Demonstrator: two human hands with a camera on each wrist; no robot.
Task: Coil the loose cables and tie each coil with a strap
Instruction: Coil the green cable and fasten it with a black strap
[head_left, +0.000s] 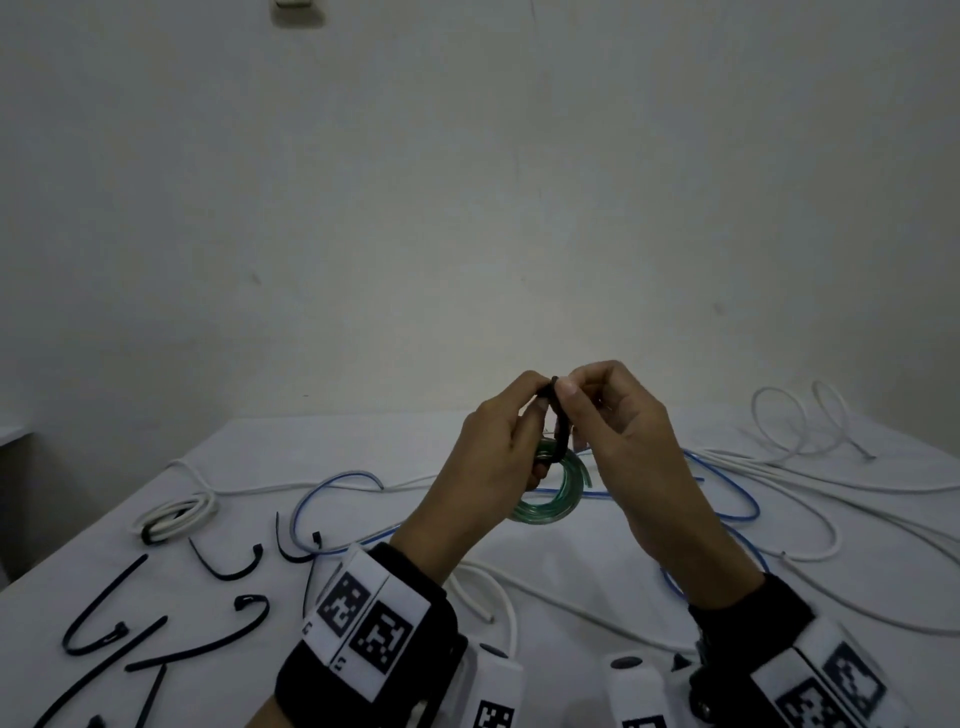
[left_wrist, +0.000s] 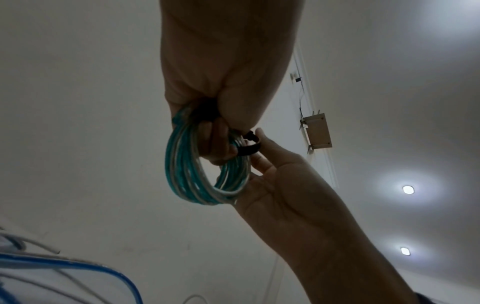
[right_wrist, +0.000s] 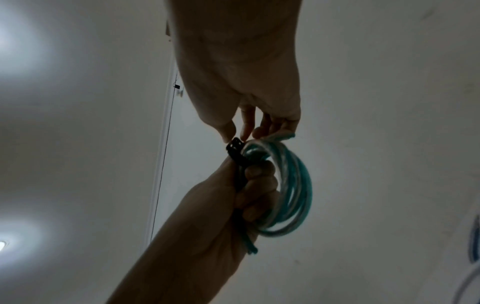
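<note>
A coil of green cable (head_left: 551, 505) hangs above the table, held up between both hands. My left hand (head_left: 501, 452) grips the coil's top with curled fingers. A black strap (head_left: 557, 415) loops round the strands there. My right hand (head_left: 618, 431) pinches the strap's upper end with thumb and fingertips. In the left wrist view the green coil (left_wrist: 182, 174) hangs from my left hand (left_wrist: 221, 115), and the black strap (left_wrist: 248, 149) sits against the right hand (left_wrist: 280, 181). In the right wrist view the strap's buckle (right_wrist: 235, 147) lies under my right fingertips (right_wrist: 228, 131), while the left hand (right_wrist: 249, 185) clasps the coil (right_wrist: 298, 195).
On the white table (head_left: 395, 441), a tied white coil (head_left: 176, 517) lies at the left, with several loose black straps (head_left: 223, 569) in front of it. A loose blue cable (head_left: 337, 480) runs across the middle. Loose white cables (head_left: 800, 431) spread over the right side.
</note>
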